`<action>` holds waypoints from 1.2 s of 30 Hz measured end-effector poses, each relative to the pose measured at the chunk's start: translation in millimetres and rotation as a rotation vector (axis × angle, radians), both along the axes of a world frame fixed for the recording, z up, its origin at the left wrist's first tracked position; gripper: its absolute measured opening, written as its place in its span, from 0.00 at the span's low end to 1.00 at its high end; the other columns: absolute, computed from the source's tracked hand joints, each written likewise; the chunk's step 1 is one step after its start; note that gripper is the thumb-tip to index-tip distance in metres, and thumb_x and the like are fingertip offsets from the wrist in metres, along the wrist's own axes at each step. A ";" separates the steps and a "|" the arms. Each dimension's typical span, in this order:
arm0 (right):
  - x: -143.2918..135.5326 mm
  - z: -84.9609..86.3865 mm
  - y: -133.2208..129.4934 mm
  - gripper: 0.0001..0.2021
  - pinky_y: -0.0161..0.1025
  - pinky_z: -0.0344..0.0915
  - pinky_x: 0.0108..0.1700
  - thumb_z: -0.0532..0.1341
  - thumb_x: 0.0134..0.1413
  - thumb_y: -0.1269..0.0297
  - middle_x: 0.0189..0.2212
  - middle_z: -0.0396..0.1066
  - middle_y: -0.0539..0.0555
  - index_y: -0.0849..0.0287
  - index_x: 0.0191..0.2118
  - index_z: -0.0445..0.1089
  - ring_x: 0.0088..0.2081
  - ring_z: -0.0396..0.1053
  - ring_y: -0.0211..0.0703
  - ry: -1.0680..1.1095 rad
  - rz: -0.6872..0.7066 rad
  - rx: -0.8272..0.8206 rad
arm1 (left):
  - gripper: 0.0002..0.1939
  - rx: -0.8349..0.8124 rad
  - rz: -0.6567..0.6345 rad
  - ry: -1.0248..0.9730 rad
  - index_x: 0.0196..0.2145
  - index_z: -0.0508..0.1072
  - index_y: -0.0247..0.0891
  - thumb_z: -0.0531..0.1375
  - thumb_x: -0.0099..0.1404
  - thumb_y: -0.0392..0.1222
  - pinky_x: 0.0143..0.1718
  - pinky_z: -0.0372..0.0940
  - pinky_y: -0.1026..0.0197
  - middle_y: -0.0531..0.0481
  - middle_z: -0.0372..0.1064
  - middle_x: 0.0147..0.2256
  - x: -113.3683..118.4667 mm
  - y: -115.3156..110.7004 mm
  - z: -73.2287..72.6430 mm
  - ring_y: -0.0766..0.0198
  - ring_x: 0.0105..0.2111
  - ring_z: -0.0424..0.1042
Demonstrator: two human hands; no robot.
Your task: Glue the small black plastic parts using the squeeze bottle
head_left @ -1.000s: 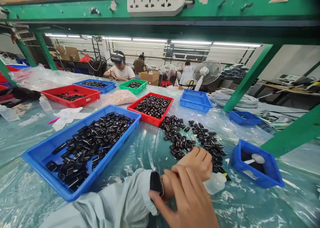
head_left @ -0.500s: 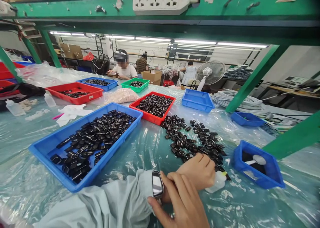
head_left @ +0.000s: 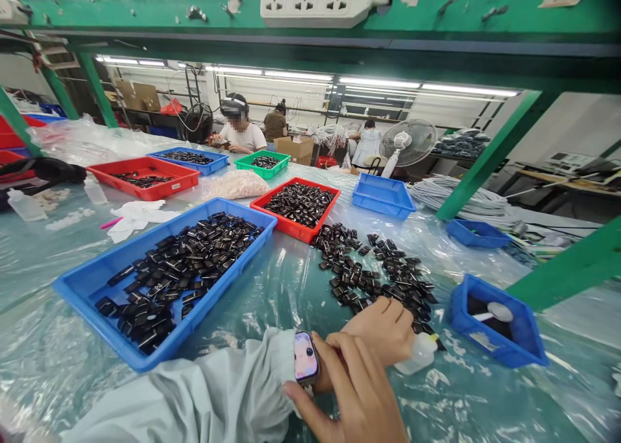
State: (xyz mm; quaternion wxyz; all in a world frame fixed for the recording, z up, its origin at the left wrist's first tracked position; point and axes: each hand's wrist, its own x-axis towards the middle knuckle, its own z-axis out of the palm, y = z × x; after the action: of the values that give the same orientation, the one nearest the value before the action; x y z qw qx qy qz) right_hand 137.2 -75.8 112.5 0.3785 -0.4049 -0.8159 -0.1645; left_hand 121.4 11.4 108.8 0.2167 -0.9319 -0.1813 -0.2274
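Nearest the viewer, the person's right hand (head_left: 356, 398) lay across the left wrist, thumb and forefinger pinched on the edges of the smartwatch (head_left: 306, 357), whose screen was lit pink. For this step to go well, in my judgement, the pinch needed only a light press at the case edge, with the wrist kept flat so the screen faced up and stayed readable. The right fingers curled over the wrist, not spread; the palm faced down.

Just beyond, the left hand (head_left: 383, 333) rested on the table (head_left: 291, 288) as a loose fist, knuckles up, in a pale grey sleeve (head_left: 204, 398). Whether anything sat inside that fist could not be told. Touching its far side lay a small white squeeze bottle (head_left: 420, 354) on its side.

Beyond the fist, a loose heap of black parts (head_left: 373, 268) was spread on the clear plastic sheeting. Left of the hands stood a large blue tray (head_left: 82, 294) filled with the same black parts; right of them, a small blue bin (head_left: 514, 346) held a white-capped item.

Farther back stood a red tray (head_left: 291, 229) of parts, an empty-looking blue tray (head_left: 383, 200), and a green tray (head_left: 242, 166). At the far edge a seated co-worker (head_left: 237, 136) worked near a white desk fan (head_left: 405, 142). Overhead, a white power strip (head_left: 317, 0) was fixed to the green frame.
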 end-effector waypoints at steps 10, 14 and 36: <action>-0.5 2.5 3.1 0.28 0.46 0.69 0.41 0.53 0.58 0.50 0.43 0.74 0.68 0.74 0.49 0.69 0.46 0.70 0.56 -0.202 -0.003 0.079 | 0.12 -0.015 0.015 0.007 0.28 0.70 0.28 0.50 0.66 0.26 0.29 0.53 0.60 0.44 0.65 0.29 -2.2 -3.1 7.3 0.58 0.31 0.67; -5.4 3.9 6.8 0.29 0.41 0.67 0.49 0.52 0.59 0.50 0.53 0.68 0.63 0.73 0.53 0.66 0.55 0.64 0.51 -0.310 0.158 0.052 | 0.09 0.020 0.007 -0.002 0.31 0.70 0.27 0.51 0.65 0.26 0.30 0.54 0.59 0.42 0.65 0.31 -8.2 -5.8 10.2 0.56 0.33 0.66; 39.5 -16.6 -1.9 0.18 0.36 0.68 0.29 0.45 0.66 0.67 0.20 0.73 0.51 0.60 0.31 0.69 0.24 0.71 0.38 0.023 0.111 0.073 | 0.15 -0.253 0.253 -0.415 0.42 0.67 0.33 0.43 0.69 0.26 0.36 0.69 0.67 0.46 0.68 0.37 -121.6 -14.8 -19.1 0.66 0.37 0.69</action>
State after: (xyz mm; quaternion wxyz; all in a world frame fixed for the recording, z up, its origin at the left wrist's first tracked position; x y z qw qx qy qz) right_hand 176.6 -77.7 95.9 0.4108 -0.3469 -0.8261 -0.1686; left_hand -0.2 -3.4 89.7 0.0833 -0.8549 -0.3641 -0.3601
